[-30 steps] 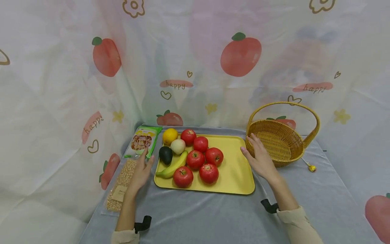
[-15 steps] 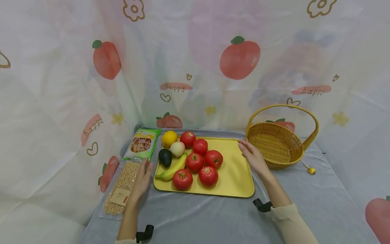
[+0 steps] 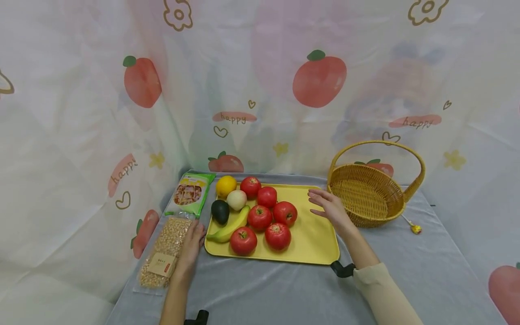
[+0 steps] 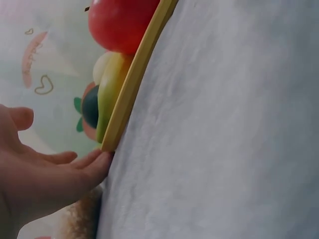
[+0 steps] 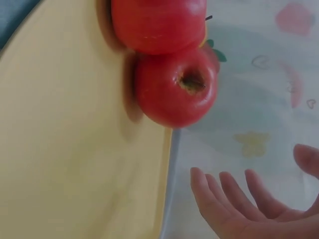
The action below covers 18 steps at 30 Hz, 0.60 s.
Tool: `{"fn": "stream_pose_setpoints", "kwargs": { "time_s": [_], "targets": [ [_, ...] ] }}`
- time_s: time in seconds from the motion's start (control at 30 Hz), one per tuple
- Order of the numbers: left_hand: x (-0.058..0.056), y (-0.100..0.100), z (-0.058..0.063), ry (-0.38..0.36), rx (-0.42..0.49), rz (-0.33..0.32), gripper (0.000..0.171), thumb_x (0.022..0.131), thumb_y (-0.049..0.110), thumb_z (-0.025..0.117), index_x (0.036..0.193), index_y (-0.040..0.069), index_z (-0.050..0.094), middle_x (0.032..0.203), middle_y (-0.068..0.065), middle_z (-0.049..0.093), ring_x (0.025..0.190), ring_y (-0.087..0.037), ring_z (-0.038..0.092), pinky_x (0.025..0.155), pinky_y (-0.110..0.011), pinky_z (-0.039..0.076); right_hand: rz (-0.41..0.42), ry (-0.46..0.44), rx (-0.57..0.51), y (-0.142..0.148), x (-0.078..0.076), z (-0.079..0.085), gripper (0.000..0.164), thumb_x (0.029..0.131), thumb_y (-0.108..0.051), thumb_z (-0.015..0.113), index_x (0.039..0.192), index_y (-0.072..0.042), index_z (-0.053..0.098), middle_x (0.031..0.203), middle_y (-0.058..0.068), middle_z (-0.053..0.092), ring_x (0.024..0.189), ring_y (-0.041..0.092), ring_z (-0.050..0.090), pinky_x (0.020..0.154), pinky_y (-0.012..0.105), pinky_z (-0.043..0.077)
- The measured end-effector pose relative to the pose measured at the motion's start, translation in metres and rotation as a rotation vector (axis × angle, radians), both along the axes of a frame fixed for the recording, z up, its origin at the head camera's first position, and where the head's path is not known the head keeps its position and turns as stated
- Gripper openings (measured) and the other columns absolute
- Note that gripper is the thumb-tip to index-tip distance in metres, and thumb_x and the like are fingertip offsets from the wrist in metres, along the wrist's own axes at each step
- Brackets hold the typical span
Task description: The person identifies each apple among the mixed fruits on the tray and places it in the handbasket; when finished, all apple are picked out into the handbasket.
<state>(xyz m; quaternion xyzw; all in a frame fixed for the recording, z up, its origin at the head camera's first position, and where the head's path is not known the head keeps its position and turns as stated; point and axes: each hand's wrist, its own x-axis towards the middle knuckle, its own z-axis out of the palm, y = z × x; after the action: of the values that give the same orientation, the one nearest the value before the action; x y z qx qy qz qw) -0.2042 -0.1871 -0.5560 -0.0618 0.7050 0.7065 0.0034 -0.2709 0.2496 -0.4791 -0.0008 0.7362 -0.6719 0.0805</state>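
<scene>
A yellow tray [image 3: 313, 239] bears several red apples [image 3: 278, 236], a banana [image 3: 231, 225], a dark green avocado-like fruit [image 3: 220, 212], a pale round fruit [image 3: 236, 199] and a yellow lemon-like fruit [image 3: 226, 185]. My left hand [image 3: 191, 250] is at the tray's left edge. In the left wrist view its fingertips [image 4: 105, 158] meet the tray's corner, with the thumb held apart. My right hand [image 3: 334, 212] hovers over the tray's right part, fingers spread and holding nothing. In the right wrist view, this hand [image 5: 254, 214] stays apart from the nearest apple [image 5: 174, 89].
A wicker basket [image 3: 367, 194] with a tall handle stands behind the tray on the right. Left of my left hand lies a clear bag of pale kernels [image 3: 164, 246], with a green-and-white packet [image 3: 188, 195] beyond it. A small yellow flower [image 3: 415, 229] lies beside the basket.
My left hand has come down and closer to the tray's left edge. My right hand has moved left, from beside the basket to over the tray. The fruit has stayed in place.
</scene>
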Motion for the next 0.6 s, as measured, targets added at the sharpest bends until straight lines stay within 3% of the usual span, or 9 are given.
{"fn": "stream_pose_setpoints", "kwargs": {
  "time_s": [0.2,0.33,0.6],
  "targets": [
    [0.001,0.004,-0.007,-0.027,0.152,0.009,0.059,0.113,0.011,0.037,0.163,-0.008,0.012,0.160,-0.037,0.031,0.151,-0.044,0.031,0.125,-0.052,0.026,0.060,-0.043,-0.081,-0.008,-0.012,-0.007,0.056,0.108,-0.028,0.058,0.155,-0.001,0.045,0.161,0.023,0.040,0.148,0.039,0.040,0.111,0.055,0.048],
    [0.005,0.001,-0.014,-0.043,0.226,-0.020,0.059,0.110,-0.002,0.034,0.163,-0.008,0.009,0.164,-0.034,0.025,0.155,-0.041,0.025,0.127,-0.052,0.021,0.130,-0.080,-0.127,-0.013,-0.019,-0.014,0.051,0.108,-0.020,0.058,0.155,-0.002,0.047,0.161,0.023,0.039,0.149,0.040,0.038,0.112,0.059,0.046],
    [0.005,-0.005,-0.028,-0.020,0.274,-0.077,0.079,0.090,-0.026,0.032,0.163,-0.008,0.007,0.167,-0.031,0.019,0.157,-0.040,0.017,0.128,-0.050,0.015,0.213,-0.131,-0.100,-0.020,-0.029,-0.030,0.047,0.106,-0.008,0.054,0.153,-0.002,0.050,0.161,0.021,0.041,0.146,0.037,0.042,0.113,0.064,0.042]
  ]
}}
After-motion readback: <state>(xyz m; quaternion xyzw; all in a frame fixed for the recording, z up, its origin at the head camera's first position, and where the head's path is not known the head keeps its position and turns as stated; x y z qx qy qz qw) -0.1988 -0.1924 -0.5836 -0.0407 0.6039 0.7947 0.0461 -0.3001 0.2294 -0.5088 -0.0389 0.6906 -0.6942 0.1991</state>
